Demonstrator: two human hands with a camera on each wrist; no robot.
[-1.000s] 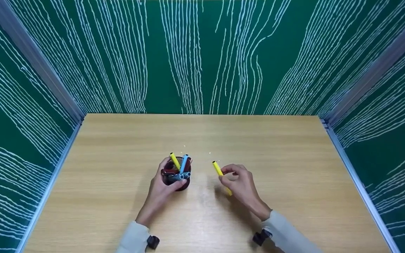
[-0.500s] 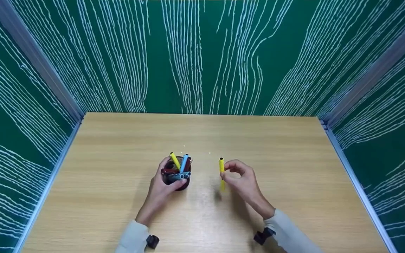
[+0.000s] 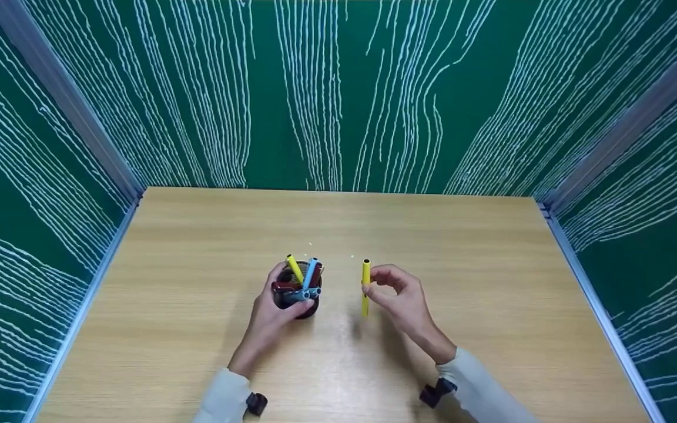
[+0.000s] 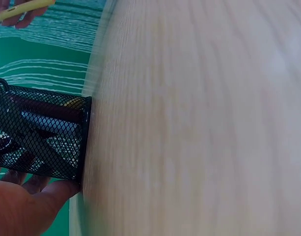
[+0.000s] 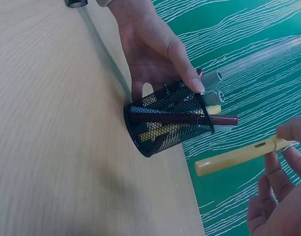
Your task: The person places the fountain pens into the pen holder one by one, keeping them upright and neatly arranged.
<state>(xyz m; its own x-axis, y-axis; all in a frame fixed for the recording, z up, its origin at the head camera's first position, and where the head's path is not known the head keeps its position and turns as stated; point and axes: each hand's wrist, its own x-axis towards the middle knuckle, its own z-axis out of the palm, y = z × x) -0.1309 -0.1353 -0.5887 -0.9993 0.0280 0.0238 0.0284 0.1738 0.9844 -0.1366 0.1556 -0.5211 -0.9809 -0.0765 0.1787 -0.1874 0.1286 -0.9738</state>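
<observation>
A black mesh pen holder (image 3: 300, 308) stands on the table, and my left hand (image 3: 272, 314) grips it round its side. Inside it lean a yellow pen (image 3: 294, 268), several blue pens (image 3: 309, 273) and dark red pens (image 5: 224, 120). To the right of the holder, my right hand (image 3: 403, 296) pinches another yellow pen (image 3: 366, 273) between thumb and fingers, near the pen's middle. That pen is held upright above the table, apart from the holder. In the right wrist view a small slot shows in its barrel. The left wrist view shows the mesh wall (image 4: 42, 130) close up.
The wooden table (image 3: 462, 247) is enclosed by green walls (image 3: 491, 76) with white wavy lines. Grey metal posts (image 3: 74, 94) stand at the far corners. A few tiny white specks (image 3: 352, 256) lie beyond the hands. Each wrist carries a small black camera (image 3: 256, 403).
The yellow pen in my right hand has turned from slanted to upright. Over the last half second it has shifted slightly left. My left hand keeps hold of the pen holder.
</observation>
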